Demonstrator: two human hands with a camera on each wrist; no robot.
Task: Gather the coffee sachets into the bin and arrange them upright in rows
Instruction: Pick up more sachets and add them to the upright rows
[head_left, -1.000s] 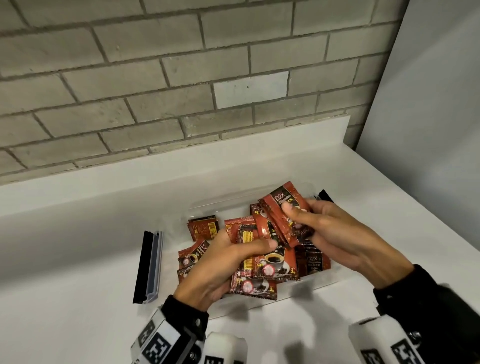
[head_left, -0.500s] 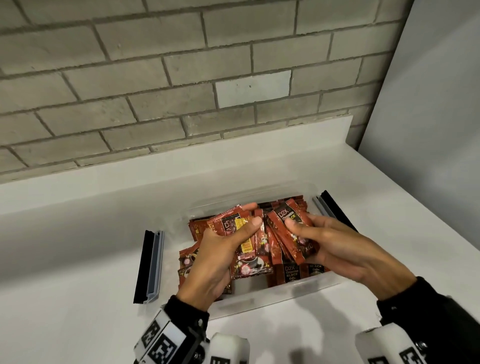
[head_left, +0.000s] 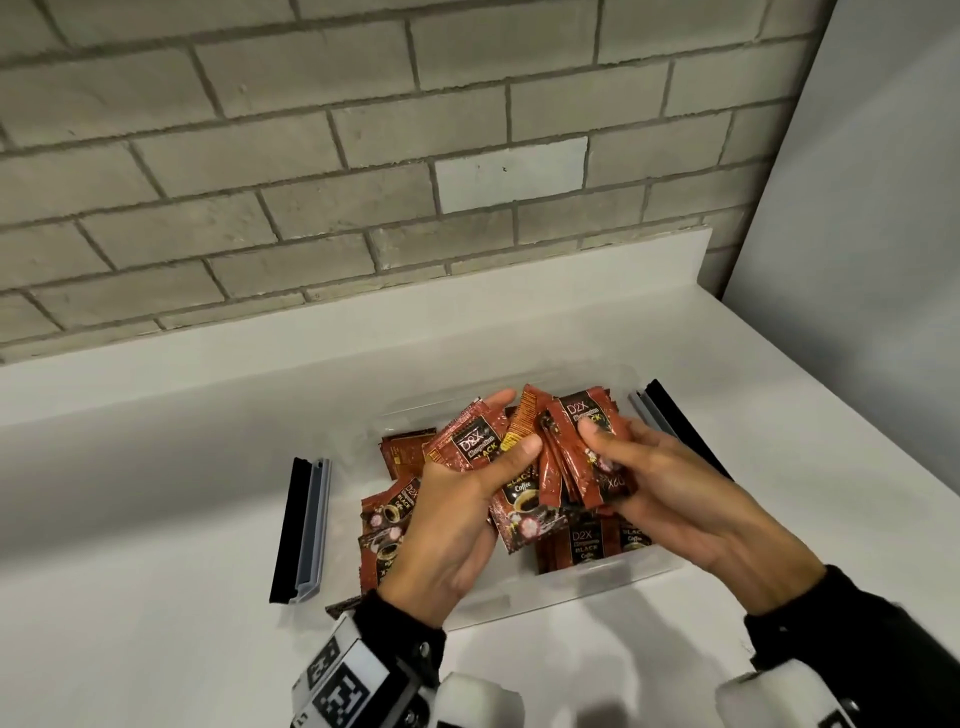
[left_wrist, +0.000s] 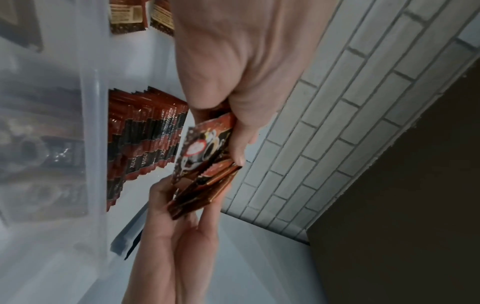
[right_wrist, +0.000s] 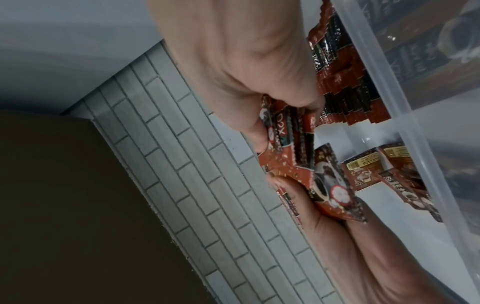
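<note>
A clear plastic bin (head_left: 524, 597) sits on the white counter and holds red-and-black coffee sachets. My left hand (head_left: 467, 499) grips a few sachets (head_left: 475, 441) above the bin's middle, thumb on top. My right hand (head_left: 644, 483) pinches a fanned stack of sachets (head_left: 582, 452) just to the right of them. The two bundles touch between my hands. A row of upright sachets (left_wrist: 145, 139) stands against the bin wall (left_wrist: 91, 123). Loose sachets (head_left: 387, 525) lie flat at the bin's left end. In the right wrist view the held stack (right_wrist: 291, 148) hangs over more loose sachets (right_wrist: 369, 166).
A black-and-grey clip strip (head_left: 301, 530) lies on the counter left of the bin, and another (head_left: 670, 421) lies at its right end. A brick wall (head_left: 363, 182) rises behind the counter's white upstand. A grey panel (head_left: 883, 260) closes the right side.
Both hands have lifted their sachets a little and brought them closer together. The left hand now holds its sachets higher, beside the right hand's stack.
</note>
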